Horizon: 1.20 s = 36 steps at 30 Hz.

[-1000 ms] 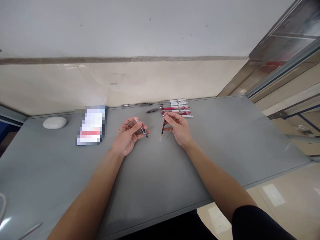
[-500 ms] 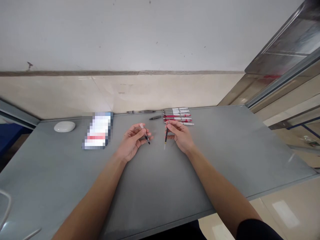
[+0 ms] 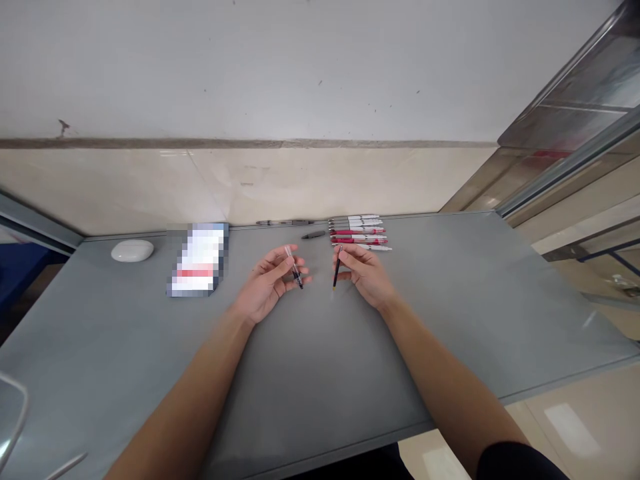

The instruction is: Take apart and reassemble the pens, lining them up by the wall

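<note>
Over a grey surface [image 3: 300,373], mid-frame, the left hand [image 3: 266,285] pinches a clear pen barrel [image 3: 297,275] and the right hand [image 3: 371,277] a dark refill [image 3: 337,273], slim parts best held lightly and steadily.

Since one second ago: pen barrel [image 3: 299,277] in left hand [image 3: 267,283] slants less sideways; grey table [image 3: 300,373] appears lower in view.

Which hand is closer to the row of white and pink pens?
The right hand. It is just in front of the row of pens; the left hand is farther off, in front and to the row's left.
</note>
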### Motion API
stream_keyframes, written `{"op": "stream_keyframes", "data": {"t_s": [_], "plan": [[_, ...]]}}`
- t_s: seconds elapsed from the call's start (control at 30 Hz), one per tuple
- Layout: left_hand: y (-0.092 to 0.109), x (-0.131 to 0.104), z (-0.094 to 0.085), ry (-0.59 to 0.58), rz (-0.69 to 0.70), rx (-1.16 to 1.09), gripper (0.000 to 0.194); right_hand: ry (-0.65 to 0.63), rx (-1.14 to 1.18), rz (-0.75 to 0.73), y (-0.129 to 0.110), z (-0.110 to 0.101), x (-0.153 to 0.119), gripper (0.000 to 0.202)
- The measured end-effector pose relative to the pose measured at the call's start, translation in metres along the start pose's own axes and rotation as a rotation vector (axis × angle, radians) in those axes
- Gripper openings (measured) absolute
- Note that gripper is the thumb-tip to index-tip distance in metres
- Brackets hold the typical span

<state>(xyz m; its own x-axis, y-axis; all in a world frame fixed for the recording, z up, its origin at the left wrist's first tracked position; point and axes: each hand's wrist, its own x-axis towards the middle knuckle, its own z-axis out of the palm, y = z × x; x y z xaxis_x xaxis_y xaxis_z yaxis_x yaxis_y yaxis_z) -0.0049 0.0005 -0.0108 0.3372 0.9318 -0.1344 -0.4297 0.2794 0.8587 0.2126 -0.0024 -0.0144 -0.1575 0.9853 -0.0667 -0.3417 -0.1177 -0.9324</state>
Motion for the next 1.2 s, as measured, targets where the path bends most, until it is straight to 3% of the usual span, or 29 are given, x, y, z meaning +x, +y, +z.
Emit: {"op": "stream_keyframes", "data": {"t_s": [0.57, 0.8, 1.2], "plan": [[-0.001, 0.001, 0.007, 0.206, 0.040, 0.011, 0.029, 0.193, 0.031, -0.025, 0.005, 0.002, 0.005, 0.030], [-0.001, -0.001, 0.014, 0.187, 0.086, 0.071, 0.030, 0.232, 0.026, -0.044, 0.005, 0.005, 0.004, 0.031], [-0.003, -0.011, 0.027, 0.118, 0.223, 0.454, 0.023, 0.162, -0.133, -0.119, 0.005, 0.018, -0.004, 0.027]]}}
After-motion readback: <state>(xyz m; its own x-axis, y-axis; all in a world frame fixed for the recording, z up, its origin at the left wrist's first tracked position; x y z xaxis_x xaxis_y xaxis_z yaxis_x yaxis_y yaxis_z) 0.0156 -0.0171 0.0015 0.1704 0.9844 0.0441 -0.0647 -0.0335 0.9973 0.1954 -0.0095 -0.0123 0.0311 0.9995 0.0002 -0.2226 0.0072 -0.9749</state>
